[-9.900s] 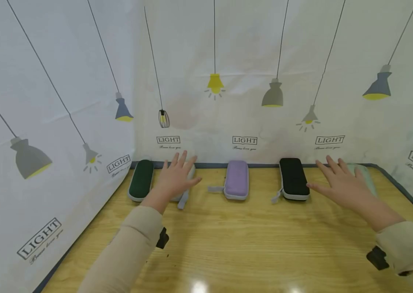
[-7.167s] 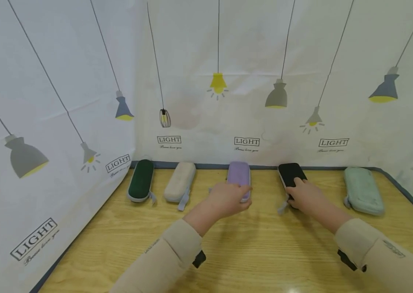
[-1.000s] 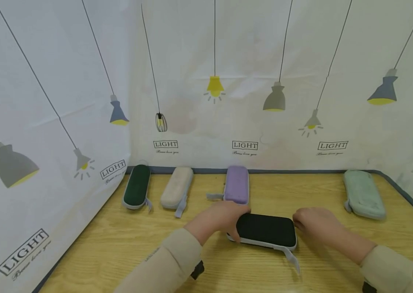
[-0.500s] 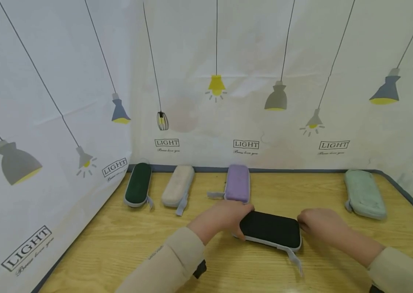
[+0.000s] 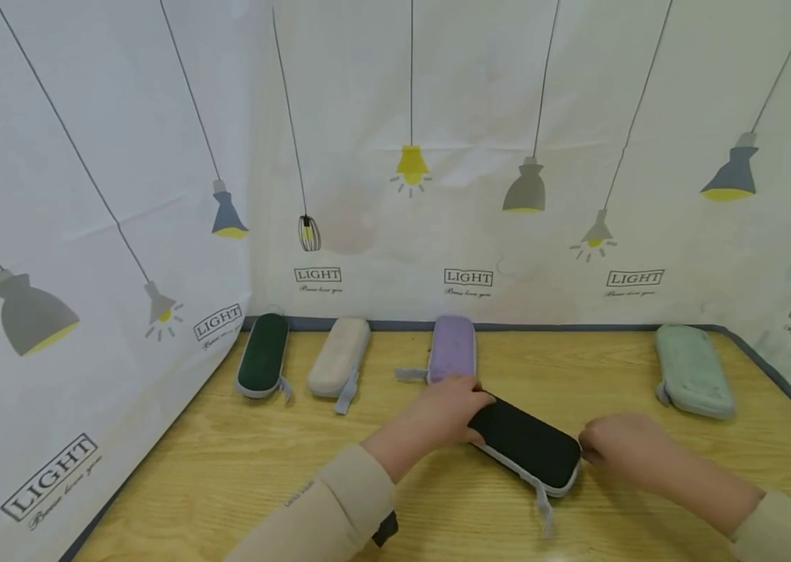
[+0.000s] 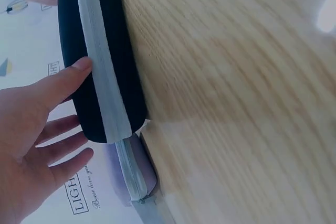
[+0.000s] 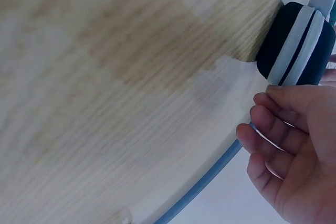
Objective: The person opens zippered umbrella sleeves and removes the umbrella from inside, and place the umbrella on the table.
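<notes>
A black zip case [image 5: 527, 443] with grey edging lies slantwise on the wooden table, its grey fabric tab [image 5: 545, 509] hanging toward the front. My left hand [image 5: 441, 414] holds the case by its left end, thumb [image 6: 79, 72] against the zip side. At the right end, my right hand [image 5: 630, 446] pinches at the zip, thumb and forefinger together. Its fingers hide the zip pull. In the right wrist view, a dark gap runs between the two grey zip bands [image 7: 294, 45] up to those fingers. Just behind my left hand lies a purple case [image 5: 453, 347].
A dark green case [image 5: 264, 355] and a cream case [image 5: 339, 357] lie at the back left. A mint green case [image 5: 695, 371] is at the back right. Behind the table [image 5: 241, 499] rises a white cloth [image 5: 480, 218] printed with lamps.
Since about ten seconds ago, the black case has come from the back row to the front middle. Over the last second its right end has swung toward the front, with my right hand following.
</notes>
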`<state>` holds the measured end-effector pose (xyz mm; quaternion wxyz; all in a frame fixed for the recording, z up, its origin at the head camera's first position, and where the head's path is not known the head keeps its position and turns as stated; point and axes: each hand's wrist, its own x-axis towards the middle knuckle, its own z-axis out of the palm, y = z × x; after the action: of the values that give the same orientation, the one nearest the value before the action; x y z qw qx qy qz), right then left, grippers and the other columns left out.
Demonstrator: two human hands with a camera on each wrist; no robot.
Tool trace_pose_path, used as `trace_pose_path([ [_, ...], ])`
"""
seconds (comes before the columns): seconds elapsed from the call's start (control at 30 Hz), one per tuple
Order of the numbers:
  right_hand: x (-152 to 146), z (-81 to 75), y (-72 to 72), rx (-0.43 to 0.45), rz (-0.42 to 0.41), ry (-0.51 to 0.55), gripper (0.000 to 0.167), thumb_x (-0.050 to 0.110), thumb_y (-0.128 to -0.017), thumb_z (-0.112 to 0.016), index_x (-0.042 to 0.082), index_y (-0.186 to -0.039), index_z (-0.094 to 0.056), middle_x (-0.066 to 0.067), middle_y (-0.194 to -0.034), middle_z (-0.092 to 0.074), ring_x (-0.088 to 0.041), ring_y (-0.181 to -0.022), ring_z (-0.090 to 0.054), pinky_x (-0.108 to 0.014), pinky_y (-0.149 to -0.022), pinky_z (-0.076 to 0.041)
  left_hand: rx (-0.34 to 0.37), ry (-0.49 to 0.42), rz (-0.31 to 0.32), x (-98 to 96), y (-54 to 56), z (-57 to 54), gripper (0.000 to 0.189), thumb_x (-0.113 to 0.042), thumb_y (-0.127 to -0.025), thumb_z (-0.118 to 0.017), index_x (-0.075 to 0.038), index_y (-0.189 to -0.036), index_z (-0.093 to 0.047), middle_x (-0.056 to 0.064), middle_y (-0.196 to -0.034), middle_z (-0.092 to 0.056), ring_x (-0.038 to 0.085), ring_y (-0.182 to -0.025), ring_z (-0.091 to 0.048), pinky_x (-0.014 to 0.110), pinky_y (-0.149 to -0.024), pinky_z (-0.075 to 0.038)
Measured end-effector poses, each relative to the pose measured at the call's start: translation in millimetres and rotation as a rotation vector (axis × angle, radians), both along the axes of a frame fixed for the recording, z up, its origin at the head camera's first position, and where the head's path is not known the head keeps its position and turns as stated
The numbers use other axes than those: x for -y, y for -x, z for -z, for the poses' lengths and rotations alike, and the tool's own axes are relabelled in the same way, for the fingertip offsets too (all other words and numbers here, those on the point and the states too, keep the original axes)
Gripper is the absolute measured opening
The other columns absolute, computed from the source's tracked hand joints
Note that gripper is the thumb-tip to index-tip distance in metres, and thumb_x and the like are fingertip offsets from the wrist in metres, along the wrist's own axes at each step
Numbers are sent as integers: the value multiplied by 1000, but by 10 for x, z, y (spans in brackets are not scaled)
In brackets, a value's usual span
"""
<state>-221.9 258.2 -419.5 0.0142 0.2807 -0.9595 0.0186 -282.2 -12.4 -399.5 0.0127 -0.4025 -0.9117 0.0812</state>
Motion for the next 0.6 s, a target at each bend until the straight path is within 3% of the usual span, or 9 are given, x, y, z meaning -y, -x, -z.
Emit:
trace_pose_path([
  [0.3, -34, 41, -131, 18, -28, 44, 36, 5, -81, -72, 25, -61, -50, 16, -61, -39, -3, -53, -30, -26, -48, -30, -60, 1, 90, -126, -37, -22, 45, -34, -85, -76, -21, -126, -66, -2, -119, -61, 12, -109, -57, 22, -94, -43],
  [0.6, 41, 59, -209, 51, -61, 40, 31, 7, -81, -71, 25, -63, -53, 18, -62, -45, -2, -53, -35, -28, -48, -35, -78, -63, 110, -180, -121, -23, 31, -21, -88, -75, -20, -119, -69, -2, -109, -62, 10, -96, -60, 18, -82, -48],
])
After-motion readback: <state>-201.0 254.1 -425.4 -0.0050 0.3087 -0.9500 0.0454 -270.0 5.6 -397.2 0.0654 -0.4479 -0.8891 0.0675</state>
